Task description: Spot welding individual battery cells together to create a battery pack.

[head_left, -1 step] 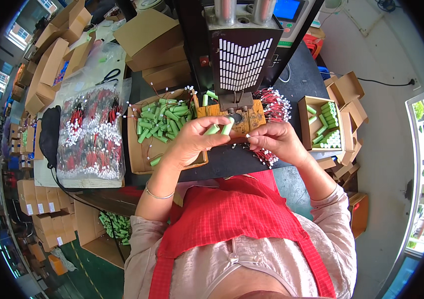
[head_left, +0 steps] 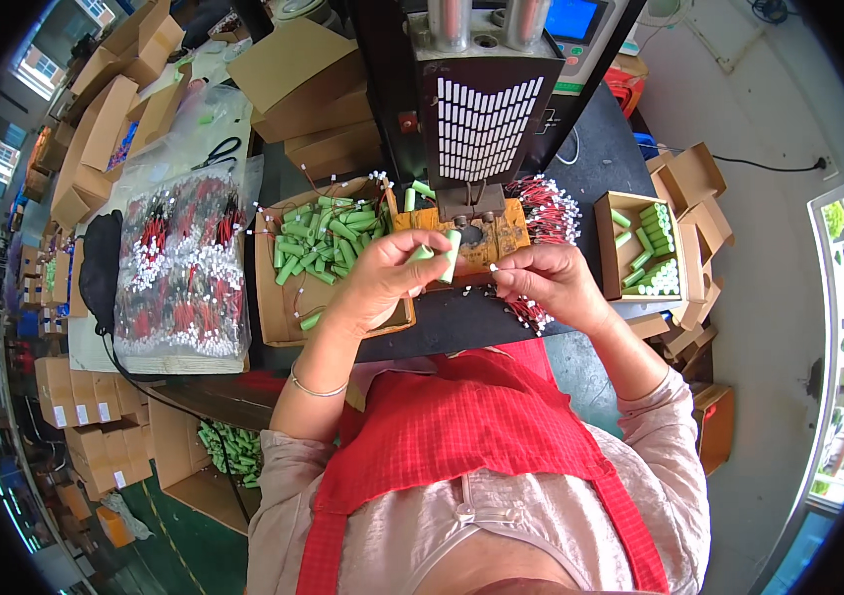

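Note:
In front of the machine, my left hand (head_left: 377, 283) is closed around two green battery cells. One green battery cell (head_left: 451, 256) stands nearly upright at my fingertips, while the other (head_left: 422, 254) lies partly hidden among the fingers. My right hand (head_left: 562, 286), a little to the right, pinches a small white connector (head_left: 493, 268) between thumb and forefinger. Any wire on it is too small to make out. Just beyond both hands is a worn yellow block (head_left: 511, 228) under the metal head (head_left: 471, 201) of a black machine (head_left: 486, 119).
Left of my hands, a cardboard box (head_left: 315, 292) holds many green cells with wires. Red-and-black wire leads (head_left: 553, 213) lie right of the block, and more leads (head_left: 529, 315) below my right hand. Another box (head_left: 624, 260) of cells stands right. Bagged wire leads (head_left: 179, 268) lie far left.
The nearer cell in my left hand has tipped more upright and lower. My left fingers have shifted slightly; the right hand stays almost still.

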### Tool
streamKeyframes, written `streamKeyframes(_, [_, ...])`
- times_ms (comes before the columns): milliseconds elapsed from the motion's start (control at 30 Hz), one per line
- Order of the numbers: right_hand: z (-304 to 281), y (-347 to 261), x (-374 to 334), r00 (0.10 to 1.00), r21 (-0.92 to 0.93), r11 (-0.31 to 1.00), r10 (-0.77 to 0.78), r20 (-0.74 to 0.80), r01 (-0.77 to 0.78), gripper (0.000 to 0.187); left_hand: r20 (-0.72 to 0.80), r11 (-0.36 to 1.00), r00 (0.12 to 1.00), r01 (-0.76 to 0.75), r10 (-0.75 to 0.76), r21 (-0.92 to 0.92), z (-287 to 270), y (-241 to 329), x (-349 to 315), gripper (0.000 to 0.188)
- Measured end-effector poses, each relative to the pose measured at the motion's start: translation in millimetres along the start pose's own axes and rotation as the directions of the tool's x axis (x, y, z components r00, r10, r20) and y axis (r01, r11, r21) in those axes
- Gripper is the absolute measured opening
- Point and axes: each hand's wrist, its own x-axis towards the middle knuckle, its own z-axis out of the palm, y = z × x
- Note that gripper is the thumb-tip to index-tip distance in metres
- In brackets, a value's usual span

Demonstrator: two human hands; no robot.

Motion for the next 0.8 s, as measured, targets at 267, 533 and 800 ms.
streamKeyframes(267, [17, 8, 26, 0.963, 0.016, 0.987, 0.16, -0.219, -0.16, 0.017, -0.133, 0.646, 0.858, -0.263, 0.497, 0.717, 17, -21, 22, 0.022])
streamKeyframes(533, [13, 2, 37, 0.96, -0.046, 0.973, 0.216, -0.18, -0.227, 0.023, -0.074, 0.474, 0.81, -0.263, 0.582, 0.84, 24, -15, 25, 0.023])
streamKeyframes(800, [6, 1, 32, 0.968, -0.036, 0.979, 0.194, -0.158, -0.202, 0.023, -0.1, 0.54, 0.842, -0.244, 0.53, 0.805, 24, -15, 28, 0.023])
